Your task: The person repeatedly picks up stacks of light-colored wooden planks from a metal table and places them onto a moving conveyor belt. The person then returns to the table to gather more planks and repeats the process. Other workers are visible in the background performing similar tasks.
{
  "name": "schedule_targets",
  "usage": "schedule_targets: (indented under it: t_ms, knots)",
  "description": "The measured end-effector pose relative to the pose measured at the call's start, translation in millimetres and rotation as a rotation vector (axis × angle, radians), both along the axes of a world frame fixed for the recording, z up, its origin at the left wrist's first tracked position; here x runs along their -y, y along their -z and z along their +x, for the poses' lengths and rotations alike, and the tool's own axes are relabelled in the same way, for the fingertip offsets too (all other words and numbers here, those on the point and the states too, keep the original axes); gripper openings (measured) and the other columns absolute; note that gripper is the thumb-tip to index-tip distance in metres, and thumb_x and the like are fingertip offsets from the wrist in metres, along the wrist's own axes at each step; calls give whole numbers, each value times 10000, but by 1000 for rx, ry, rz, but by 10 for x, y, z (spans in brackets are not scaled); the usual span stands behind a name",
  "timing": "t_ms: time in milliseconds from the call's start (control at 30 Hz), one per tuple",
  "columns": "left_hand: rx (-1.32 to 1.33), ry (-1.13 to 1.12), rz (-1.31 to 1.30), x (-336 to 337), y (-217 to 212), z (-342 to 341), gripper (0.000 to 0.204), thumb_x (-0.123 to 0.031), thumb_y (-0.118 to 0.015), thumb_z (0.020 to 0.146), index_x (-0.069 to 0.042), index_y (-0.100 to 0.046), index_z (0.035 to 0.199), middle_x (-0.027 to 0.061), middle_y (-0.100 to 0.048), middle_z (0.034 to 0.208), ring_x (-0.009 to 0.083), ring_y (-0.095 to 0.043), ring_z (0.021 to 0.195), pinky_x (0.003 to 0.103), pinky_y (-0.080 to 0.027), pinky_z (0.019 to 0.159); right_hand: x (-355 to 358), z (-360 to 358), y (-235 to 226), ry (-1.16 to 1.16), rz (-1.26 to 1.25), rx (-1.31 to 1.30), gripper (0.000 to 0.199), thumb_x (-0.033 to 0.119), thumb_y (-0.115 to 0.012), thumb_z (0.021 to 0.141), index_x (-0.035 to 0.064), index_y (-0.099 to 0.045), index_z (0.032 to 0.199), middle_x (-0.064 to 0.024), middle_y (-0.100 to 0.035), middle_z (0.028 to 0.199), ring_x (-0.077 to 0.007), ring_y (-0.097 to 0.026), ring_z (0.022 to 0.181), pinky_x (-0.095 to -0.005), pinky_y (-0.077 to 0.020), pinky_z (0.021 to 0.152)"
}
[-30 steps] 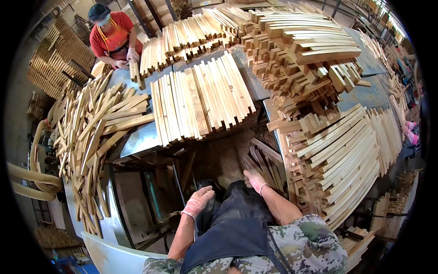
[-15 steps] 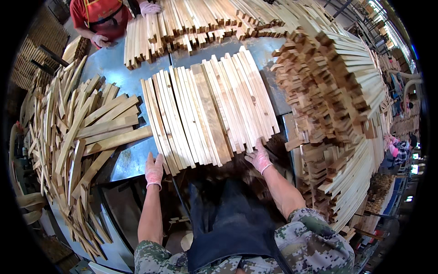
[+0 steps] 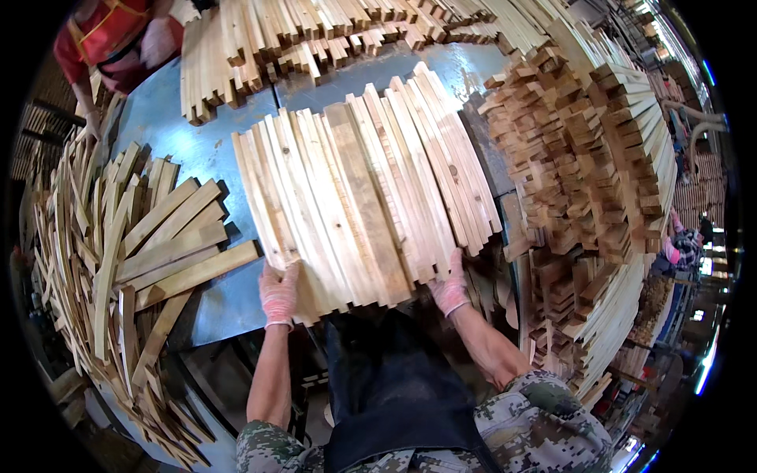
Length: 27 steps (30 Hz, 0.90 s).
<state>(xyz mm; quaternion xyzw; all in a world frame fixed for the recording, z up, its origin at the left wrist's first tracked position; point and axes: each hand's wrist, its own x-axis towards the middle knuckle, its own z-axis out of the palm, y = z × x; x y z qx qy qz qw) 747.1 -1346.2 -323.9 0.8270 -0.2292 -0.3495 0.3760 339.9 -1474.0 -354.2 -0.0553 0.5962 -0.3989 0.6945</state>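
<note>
At twelve o'clock of the person, both gloved hands grip the near ends of the flat row of wooden slats [image 3: 363, 197] on the blue table [image 3: 177, 142], left hand [image 3: 279, 294] and right hand [image 3: 449, 288] well apart, loose slats [image 3: 134, 244] heaped at nine o'clock, stacked blocks [image 3: 583, 158] crowding three o'clock.

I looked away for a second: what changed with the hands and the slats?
Both hands came up from the lap: the left hand and right hand now grip the near ends of the slat row. The loose heap and the stack stayed put.
</note>
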Motion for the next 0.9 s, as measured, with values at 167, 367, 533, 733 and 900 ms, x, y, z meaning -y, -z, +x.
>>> schedule_targets:
  t_ms: [167,367,533,733,900]
  knots:
    - [84,28,-16,-173,239,534,624,-366,-798,983,-22,-648,1482,270,-694,1356,393,-645,1240,467,-495,1097,-426,294,-361,-23,115,12,757,731,-676,989,177,-591,1498,-48,-656,1381,-257,-642,1211,-461,-603,978]
    - [169,206,146,-75,-60,601,649,-424,-754,1014,-29,-622,1512,277,-668,1339,432,-628,1235,481,-480,1116,-59,-161,-238,-843,-308,-674,693,408,-667,1068,19,-493,1614,-181,-582,1570,-323,-588,1410,-406,-468,1202]
    - [284,291,268,59,-132,716,723,-553,-618,1067,-76,-533,1604,301,-687,1346,476,-638,1267,499,-493,1097,769,84,-244,-885,-808,-862,748,305,-693,1042,-16,-416,1658,-259,-483,1674,-355,-442,1578,-407,-357,1293]
    - [206,298,372,436,-69,979,909,-725,-523,1049,-99,-386,1694,319,-732,1315,470,-689,1271,502,-525,1058,1265,547,-91,-769,-757,-599,846,287,-720,1025,-1,-319,1712,-216,-427,1726,-309,-408,1598,-406,-341,1299]
    - [-105,126,-96,370,123,880,904,-408,-773,1029,-81,-299,1726,198,-748,1283,301,-737,1146,401,-584,996,1107,532,-61,-608,-704,-346,822,180,-677,1041,11,-269,1734,-164,-322,1789,-262,-320,1640,-384,-309,1316]
